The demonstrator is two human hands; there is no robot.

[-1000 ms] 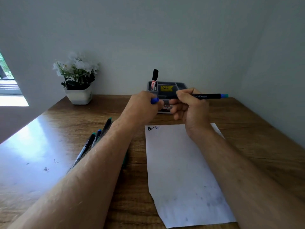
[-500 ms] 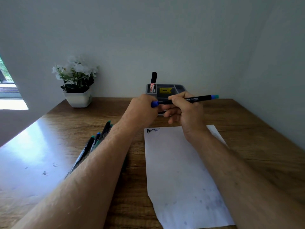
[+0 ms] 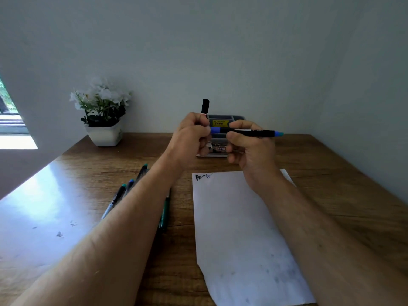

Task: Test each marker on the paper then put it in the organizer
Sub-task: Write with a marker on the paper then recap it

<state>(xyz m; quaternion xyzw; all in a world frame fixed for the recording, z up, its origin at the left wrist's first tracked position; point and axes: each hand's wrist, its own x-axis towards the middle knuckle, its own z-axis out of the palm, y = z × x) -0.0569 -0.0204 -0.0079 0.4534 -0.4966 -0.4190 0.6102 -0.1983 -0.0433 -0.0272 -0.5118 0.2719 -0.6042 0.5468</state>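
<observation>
Gripping the marker (image 3: 254,131) and its blue cap (image 3: 215,129), both hands' fingers (image 3: 235,135) have risen.

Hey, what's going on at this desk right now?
A person holds a black marker with blue ends level above the wooden desk. The right hand grips its barrel and the left hand grips its blue cap end. A white paper sheet carries two small scribbles. More markers lie left, and a grey organizer behind holds one marker.

We see a wooden table (image 3: 331,173) carrying a white paper (image 3: 238,228), loose markers (image 3: 123,193), a grey organizer (image 3: 220,120) and a flowerpot (image 3: 104,135).
</observation>
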